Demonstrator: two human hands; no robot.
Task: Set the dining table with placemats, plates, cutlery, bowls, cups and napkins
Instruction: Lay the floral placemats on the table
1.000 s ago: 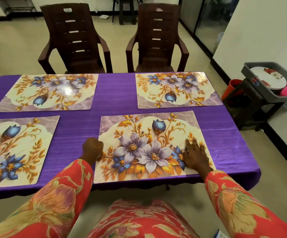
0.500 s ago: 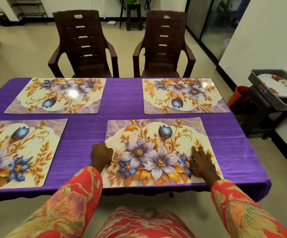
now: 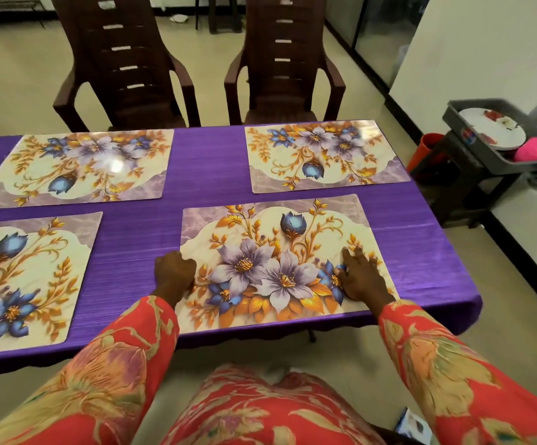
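Four glossy rectangular placemats with purple, blue and gold flowers are laid on the table covered in a purple ribbed cloth (image 3: 138,252). The near-right floral placemat (image 3: 280,261) is taken as the landmark. Its long axis runs left to right, along the table's near edge, and its near edge lies just inside that edge.

The left hand (image 3: 174,273) is set at the placemat's left edge, its fingers curled under; whether the edge is pinched or only pressed by the knuckles cannot be told. The right hand (image 3: 361,277) is laid flat on the placemat's right part, fingers straight and spread, nothing held. The two hands are kept well apart, one towards each end of the mat.

The mats appear placed, so plates are judged to come next. A white round plate with red flower print (image 3: 491,128) is seen in a dark grey plastic bin (image 3: 472,149) on a stand, off the table and beyond the placemat's right end, with a bright pink object (image 3: 536,150) beside it in the bin. The right hand is clearly the nearer one to that bin, so a reach to the right, away from the placemat, is called for. Behind the table, beyond the placemat, two dark brown plastic armchairs (image 3: 280,59) stand.
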